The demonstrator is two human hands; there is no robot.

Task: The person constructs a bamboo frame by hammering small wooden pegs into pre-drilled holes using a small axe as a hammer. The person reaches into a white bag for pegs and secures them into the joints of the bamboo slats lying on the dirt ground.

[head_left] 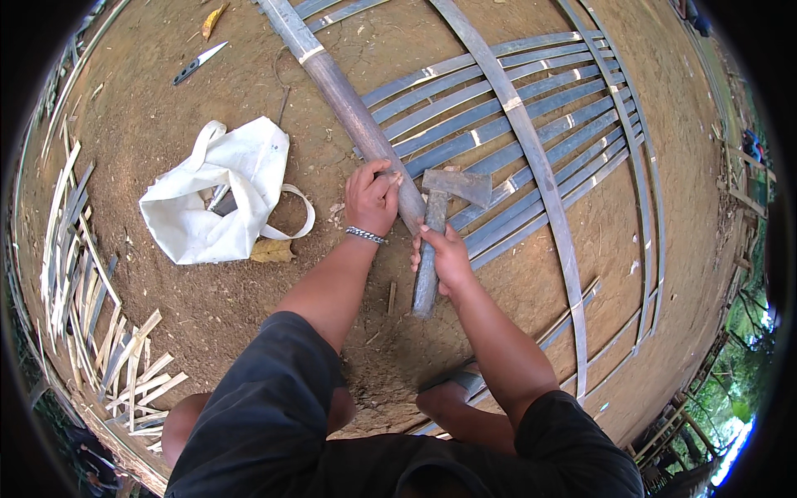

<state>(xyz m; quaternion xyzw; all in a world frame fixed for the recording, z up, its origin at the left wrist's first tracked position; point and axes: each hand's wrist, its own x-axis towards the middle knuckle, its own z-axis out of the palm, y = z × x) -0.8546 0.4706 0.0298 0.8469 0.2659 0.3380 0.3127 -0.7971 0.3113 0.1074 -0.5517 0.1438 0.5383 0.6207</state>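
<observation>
A thick dark bamboo pole (353, 112) runs from the top of the view down to between my hands. My left hand (371, 199) is closed against its left side, fingertips pinched at a small pale spot on the pole; whatever they hold is too small to make out. In my right hand (447, 259) is a hatchet (426, 286), gripped by its handle beside the pole's near end. The hatchet's metal head (461, 186) points up and to the right, over a lattice of split bamboo strips (519, 133) on the ground.
Left of the pole lies a white bag (199, 232) with handles, holding metal items. Farther off is a knife (199, 64) on the dirt. A heap of bamboo slivers (108, 332) spreads at the far left. My sandalled foot (452, 386) is near the lattice's lower strips.
</observation>
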